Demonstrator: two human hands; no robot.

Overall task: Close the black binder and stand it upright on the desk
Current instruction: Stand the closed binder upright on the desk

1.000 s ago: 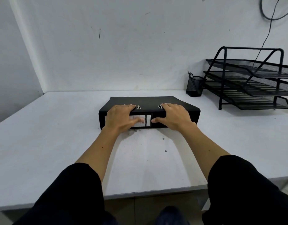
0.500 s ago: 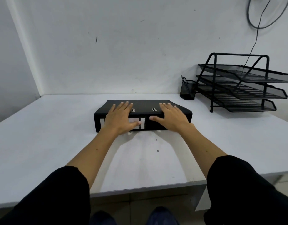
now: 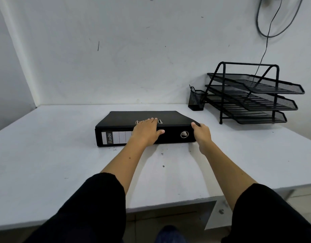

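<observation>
The black binder [image 3: 126,118] lies flat and closed on the white desk [image 3: 46,155], its spine with a white label facing me. My left hand [image 3: 146,132] rests palm down over the middle of the spine's top edge, fingers on the cover and thumb on the spine. At the binder's right end, my right hand [image 3: 201,134] curls its fingers around the near corner, beside the round finger hole in the spine.
A black three-tier mesh paper tray [image 3: 253,95] stands at the back right, with a black mesh pen cup [image 3: 196,100] beside it. A cable [image 3: 267,37] hangs on the wall above. The walls meet in a corner at the back left.
My right hand slid from the top of the spine to the binder's right end and gripped the corner. My left hand shifted right along the spine, uncovering the label. The view rose slightly.
</observation>
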